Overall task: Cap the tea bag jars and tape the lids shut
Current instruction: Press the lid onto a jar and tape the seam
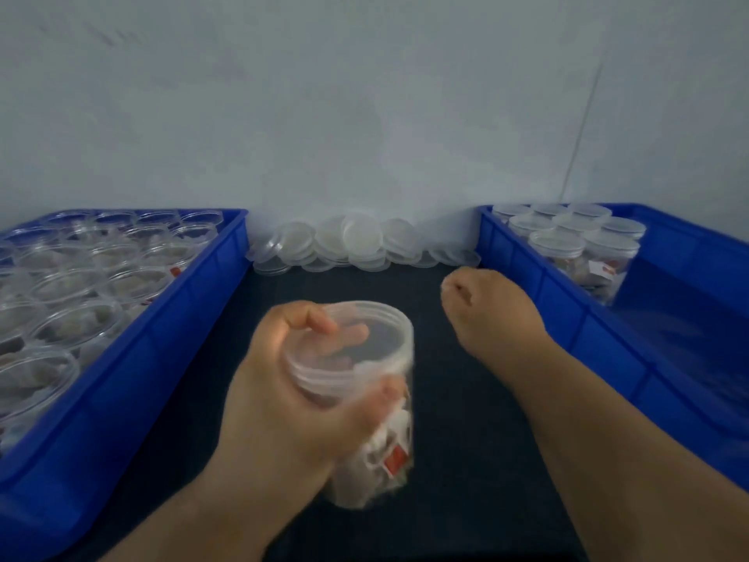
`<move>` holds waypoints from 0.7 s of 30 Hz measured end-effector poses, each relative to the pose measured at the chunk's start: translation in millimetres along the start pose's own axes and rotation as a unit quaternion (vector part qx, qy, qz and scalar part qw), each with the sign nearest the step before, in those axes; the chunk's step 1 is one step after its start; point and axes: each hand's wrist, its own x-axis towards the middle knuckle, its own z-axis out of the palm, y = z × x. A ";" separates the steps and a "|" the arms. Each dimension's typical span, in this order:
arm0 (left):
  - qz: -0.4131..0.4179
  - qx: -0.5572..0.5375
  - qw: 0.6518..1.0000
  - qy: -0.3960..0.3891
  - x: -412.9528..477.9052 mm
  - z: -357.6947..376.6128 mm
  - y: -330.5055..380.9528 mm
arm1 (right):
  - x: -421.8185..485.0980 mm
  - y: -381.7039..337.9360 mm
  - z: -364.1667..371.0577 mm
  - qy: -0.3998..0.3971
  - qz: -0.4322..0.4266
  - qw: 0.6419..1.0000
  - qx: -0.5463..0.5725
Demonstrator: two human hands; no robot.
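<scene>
Item: clear plastic jar (352, 358), uncapped, tea bags inside, at mid-table. Left hand (275, 383) gripped its upper wall. Judged light, thin-walled, slick (squeeze gently); best held mid-body. Right hand (486, 314) near loose lids (356, 241), fingers curled; any contents indiscernible.

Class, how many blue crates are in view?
2. Left crate holds open jars; right crate holds capped jars. No more seem hidden.

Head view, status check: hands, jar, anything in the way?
Left hand grips uncapped tea bag jar. Right hand curled, empty, short of lid pile. Nothing lies between them.
</scene>
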 end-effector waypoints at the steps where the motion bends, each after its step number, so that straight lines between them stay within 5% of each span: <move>1: -0.023 -0.055 0.998 0.024 5.9 -2.7 -2.9 | -5.4 -3.1 6.8 -0.027 -0.033 0.999 0.003; 5: -0.084 -0.221 0.970 0.055 20.3 -13.3 -9.3 | -33.0 -8.4 38.5 -0.143 -0.088 0.986 -0.014; 11: -0.128 -0.221 0.966 0.027 18.0 -16.7 -11.5 | -72.2 0.5 63.2 -0.312 -0.188 0.914 -0.179; 14: -0.143 -0.180 0.973 0.023 17.6 -17.4 -11.9 | -77.0 1.9 63.7 -0.310 -0.197 0.901 -0.229; 16: -0.142 -0.150 0.978 0.030 17.1 -18.2 -11.5 | -69.7 -7.0 42.1 -0.270 -0.139 0.947 -0.110; 18: -0.132 -0.125 0.983 0.024 16.0 -17.3 -11.6 | -65.2 -18.4 12.2 -0.178 -0.051 0.973 0.135; 21: -0.122 -0.114 0.986 -0.014 12.1 -11.3 -12.4 | -65.9 -39.2 -20.1 -0.140 -0.068 0.909 0.387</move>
